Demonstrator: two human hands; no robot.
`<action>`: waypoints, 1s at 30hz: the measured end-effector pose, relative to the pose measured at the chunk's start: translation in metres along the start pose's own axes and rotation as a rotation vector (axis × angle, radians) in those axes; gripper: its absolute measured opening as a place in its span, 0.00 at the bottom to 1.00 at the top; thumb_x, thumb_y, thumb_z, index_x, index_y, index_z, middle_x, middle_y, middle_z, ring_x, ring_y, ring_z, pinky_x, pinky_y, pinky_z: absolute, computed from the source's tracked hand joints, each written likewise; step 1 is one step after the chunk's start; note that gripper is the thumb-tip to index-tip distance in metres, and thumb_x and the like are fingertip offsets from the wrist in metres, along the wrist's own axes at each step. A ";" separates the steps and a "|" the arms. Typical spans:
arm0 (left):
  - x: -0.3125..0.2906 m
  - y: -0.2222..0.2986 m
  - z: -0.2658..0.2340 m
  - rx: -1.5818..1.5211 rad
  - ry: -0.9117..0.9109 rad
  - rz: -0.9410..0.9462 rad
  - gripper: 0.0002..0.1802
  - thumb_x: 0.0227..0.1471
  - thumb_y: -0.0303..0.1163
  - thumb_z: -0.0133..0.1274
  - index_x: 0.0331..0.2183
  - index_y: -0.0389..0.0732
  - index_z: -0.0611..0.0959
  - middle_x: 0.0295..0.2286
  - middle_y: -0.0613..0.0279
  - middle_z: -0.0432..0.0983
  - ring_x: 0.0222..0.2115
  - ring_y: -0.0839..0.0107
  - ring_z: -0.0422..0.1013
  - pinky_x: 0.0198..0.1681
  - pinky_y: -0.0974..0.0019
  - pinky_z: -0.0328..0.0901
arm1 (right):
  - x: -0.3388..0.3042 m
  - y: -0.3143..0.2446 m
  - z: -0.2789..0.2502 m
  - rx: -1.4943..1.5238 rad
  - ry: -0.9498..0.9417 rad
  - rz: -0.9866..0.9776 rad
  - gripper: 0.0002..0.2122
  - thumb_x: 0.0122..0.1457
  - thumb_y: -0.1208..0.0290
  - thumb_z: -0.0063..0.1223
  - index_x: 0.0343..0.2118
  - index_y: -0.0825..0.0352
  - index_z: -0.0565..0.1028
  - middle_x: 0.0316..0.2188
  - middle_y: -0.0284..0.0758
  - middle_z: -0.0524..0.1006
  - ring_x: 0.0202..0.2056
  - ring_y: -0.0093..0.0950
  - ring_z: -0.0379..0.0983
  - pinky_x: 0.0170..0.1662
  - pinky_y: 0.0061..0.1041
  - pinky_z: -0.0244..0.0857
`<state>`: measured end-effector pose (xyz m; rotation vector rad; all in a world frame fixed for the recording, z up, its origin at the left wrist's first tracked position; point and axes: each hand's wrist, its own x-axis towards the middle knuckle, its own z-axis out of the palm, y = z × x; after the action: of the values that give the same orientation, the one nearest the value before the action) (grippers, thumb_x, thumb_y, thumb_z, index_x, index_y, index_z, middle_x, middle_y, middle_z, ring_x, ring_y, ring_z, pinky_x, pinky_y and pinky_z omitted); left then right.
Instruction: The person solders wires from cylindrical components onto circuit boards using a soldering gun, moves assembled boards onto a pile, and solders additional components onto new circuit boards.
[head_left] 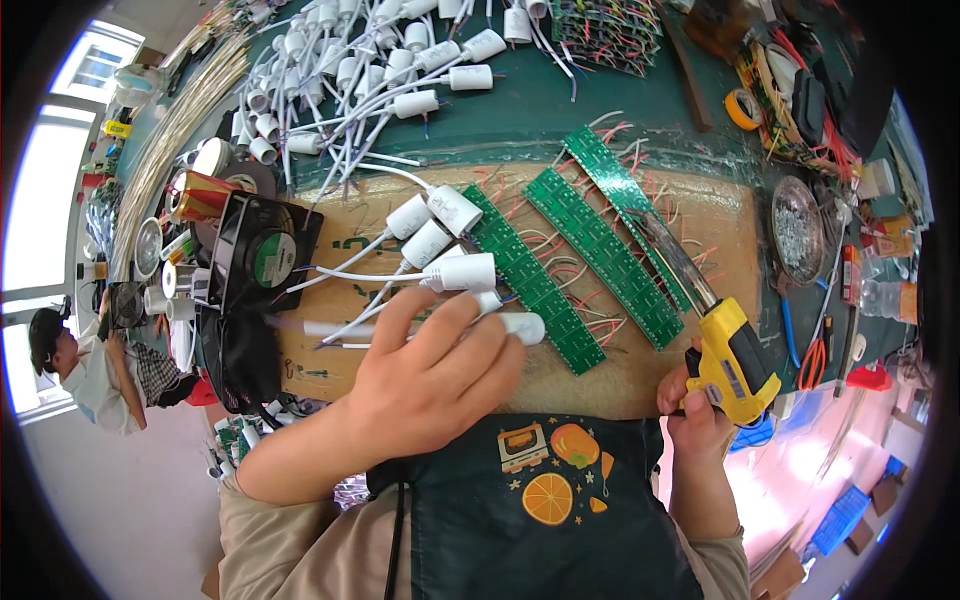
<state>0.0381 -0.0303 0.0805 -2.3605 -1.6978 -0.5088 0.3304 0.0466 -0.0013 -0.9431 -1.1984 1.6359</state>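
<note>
My left hand (432,372) is closed with curled fingers over the nearest of several white cylindrical lamp holders (463,271), whose cables trail to the left. One lamp holder (523,328) pokes out past its fingertips, and the fingers partly hide the grip. My right hand (695,412) is wrapped round the handle of a yellow and black soldering gun (735,365). The gun's metal barrel points up and left over green circuit boards (600,260) in long strips with red and white wires. The lamp holders lie against the left strip's edge.
A brown work board (735,200) lies on the green table. Behind it is a big heap of white lamp holders (400,60). A black fan (262,255) stands left; a metal dish (797,230), orange scissors (813,362) and yellow tape (743,109) lie right. Another person (105,370) sits far left.
</note>
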 end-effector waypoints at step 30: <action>0.125 -0.177 0.097 0.212 0.117 -0.127 0.16 0.44 0.28 0.56 0.40 0.47 0.81 0.31 0.61 0.76 0.34 0.60 0.74 0.38 0.56 0.68 | 0.003 0.005 -0.003 0.089 -0.028 0.029 0.35 0.54 0.58 0.66 0.58 0.72 0.62 0.22 0.32 0.70 0.19 0.21 0.65 0.22 0.21 0.59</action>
<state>-0.0778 0.1707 0.0306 -2.0466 -1.7619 -0.4521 0.3314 0.0494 -0.0072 -0.8881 -1.1257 1.7164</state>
